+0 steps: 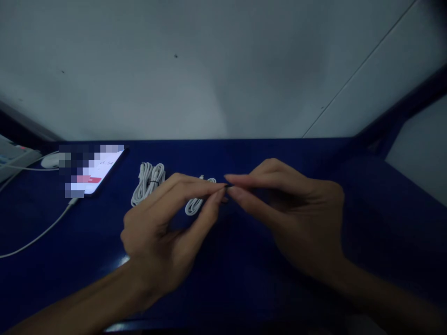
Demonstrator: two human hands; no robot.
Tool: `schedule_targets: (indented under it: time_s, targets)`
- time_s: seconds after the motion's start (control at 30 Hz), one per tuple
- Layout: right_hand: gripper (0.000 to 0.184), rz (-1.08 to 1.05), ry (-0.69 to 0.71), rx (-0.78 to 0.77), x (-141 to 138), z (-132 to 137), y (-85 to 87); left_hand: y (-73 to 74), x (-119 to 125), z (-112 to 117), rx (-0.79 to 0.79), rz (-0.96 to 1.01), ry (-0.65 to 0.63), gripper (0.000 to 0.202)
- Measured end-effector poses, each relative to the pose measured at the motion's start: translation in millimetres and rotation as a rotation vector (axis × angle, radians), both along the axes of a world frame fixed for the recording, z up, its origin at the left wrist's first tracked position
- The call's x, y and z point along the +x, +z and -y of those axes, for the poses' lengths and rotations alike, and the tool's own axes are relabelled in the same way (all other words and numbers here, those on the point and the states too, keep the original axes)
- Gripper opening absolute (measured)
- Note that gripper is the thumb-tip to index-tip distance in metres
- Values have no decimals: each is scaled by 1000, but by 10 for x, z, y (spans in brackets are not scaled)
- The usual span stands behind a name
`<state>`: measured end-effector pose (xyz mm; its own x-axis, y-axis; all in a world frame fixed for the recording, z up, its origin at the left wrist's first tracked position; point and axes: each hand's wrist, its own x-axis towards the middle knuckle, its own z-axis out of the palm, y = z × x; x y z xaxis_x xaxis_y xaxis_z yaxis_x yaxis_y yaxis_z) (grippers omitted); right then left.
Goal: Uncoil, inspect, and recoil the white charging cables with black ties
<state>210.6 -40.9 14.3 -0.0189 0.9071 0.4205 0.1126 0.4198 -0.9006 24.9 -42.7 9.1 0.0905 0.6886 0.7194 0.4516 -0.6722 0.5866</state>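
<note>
My left hand point(167, 223) pinches a small, thin dark strip point(226, 187) between thumb and forefinger. From the other side, my right hand point(296, 209) meets it with thumb and forefinger closed around its end; most of the strip is hidden by the fingertips. Just behind the left fingers lies a coiled white cable point(193, 205), partly covered by them. Further left, white cable bundles point(141, 186) rest side by side, a dark tie around one, with my left hand in front of their lower edge.
On the blue table point(226, 284), a lit phone point(104, 163) lies at the left, a white charging cable point(52, 238) plugged into it. A white charger point(50, 160) and power strip point(14, 156) are at the far left. A pale wall point(195, 93) rises behind the table.
</note>
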Motion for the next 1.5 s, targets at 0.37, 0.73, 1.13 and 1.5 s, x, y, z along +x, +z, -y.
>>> schedule_targets:
  time_s: [0.37,0.73,1.13,1.5]
  targets:
    - [7,-149,268,-277,121,-144,-59,-30,-16,15,96,-88,54,22]
    - [8,-43,263,-127,134,-132,1,-24,-63,10,-8,-37,-51,18]
    - [10,51,242,127,203,-197,-60,48,-113,-13,-150,-48,-225,23]
    - [19,175,419,14,402,-288,13,87,-154,-45,-414,8,-412,11]
